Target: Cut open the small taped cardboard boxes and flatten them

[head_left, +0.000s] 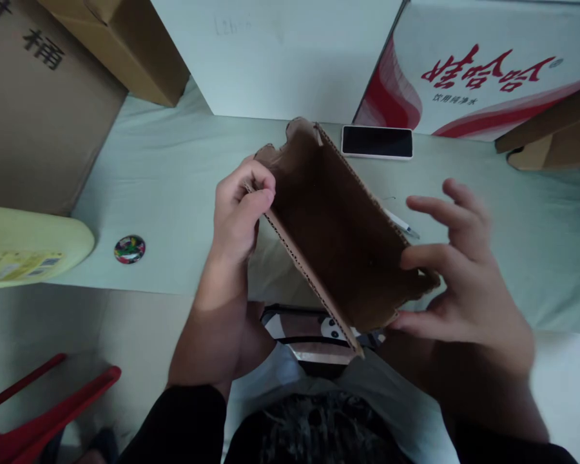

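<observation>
Pale green cloth (164, 193) covers the surface, and above its near edge, in front of the torso, the open cardboard box (333, 212) is held at a slant. Its long axis runs diagonally, from the far left down to the near right, with the hollow facing up toward the head. The hands are apart, one by each end. The right hand (464, 277) is at the near-right end, thumb and forefinger at the torn edge, other fingers spread — whether it truly grips, I cannot tell. The left hand (241, 212) is clamped on the far-left end of the near long wall, thumb against fingers. Beyond the box lies a phone (377, 142); a pen (403, 224) lies just beside its far wall — nearer the right hand.
</observation>
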The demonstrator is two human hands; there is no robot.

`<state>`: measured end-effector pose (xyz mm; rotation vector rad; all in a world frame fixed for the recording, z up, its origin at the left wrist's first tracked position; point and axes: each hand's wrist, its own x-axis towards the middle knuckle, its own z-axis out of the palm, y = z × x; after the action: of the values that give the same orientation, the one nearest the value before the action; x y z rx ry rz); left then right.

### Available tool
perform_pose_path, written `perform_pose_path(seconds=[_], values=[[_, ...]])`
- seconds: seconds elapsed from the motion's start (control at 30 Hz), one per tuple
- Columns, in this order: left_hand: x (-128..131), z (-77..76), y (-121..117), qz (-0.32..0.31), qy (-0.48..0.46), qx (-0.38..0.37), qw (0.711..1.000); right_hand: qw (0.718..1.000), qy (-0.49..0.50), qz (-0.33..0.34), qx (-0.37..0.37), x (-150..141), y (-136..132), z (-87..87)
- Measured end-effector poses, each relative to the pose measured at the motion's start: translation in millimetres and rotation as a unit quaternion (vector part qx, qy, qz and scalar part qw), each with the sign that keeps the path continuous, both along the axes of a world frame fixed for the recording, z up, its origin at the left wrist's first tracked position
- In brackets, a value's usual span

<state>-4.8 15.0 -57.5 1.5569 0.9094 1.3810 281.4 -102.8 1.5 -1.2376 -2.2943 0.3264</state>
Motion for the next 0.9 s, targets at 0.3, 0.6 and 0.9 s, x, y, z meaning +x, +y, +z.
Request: perform_pose_path(seconds=[0.3, 0.6, 0.9], values=[[3.5, -2.6, -3.0, 0.061, 0.059, 0.01, 0.996, 0.994, 0.057, -0.072, 0.063, 21.8, 22.9, -27.5], [7.0, -0.8, -11.0, 0.022, 0.064, 0.041, 0.997, 0.981, 0.155, -0.115, 0.036, 4.5, 27.7, -44.6], [11.0, -12.7, -3.3, 0.123, 0.202, 0.07, 0.969, 0.952, 0.267, 0.087, -0.122, 3.1, 24.4, -49.6]])
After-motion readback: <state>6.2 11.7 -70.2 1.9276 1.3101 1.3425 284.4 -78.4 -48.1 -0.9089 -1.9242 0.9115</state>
